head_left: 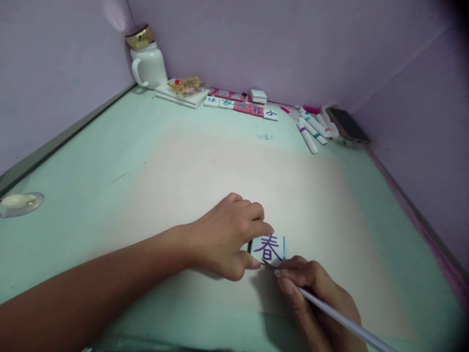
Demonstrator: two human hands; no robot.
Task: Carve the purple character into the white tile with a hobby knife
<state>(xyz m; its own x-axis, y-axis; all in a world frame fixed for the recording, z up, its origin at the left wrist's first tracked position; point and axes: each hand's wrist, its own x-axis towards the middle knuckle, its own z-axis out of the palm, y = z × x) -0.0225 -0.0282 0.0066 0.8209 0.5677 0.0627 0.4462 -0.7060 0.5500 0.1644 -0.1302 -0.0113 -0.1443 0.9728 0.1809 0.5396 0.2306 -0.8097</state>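
Observation:
A small white square card (268, 248) bears a purple Chinese character and has a blue line along its right edge. My left hand (234, 237) pinches the card at its left side, index finger on the top edge and thumb at the lower left corner. Between the fingers and thumb of my right hand (315, 293) is a slim, pale-handled tool (340, 318). Its thin dark tip touches or nearly touches the card's bottom edge.
Along the back of the pale green table (88, 171) are a white mug (150, 66), a stack of white boards (183, 98) under a snack packet, and red and white character tiles (242, 105). Capped markers (307, 137) and a dark phone-like object (348, 124) lie back right; a small dish (21, 203) is far left.

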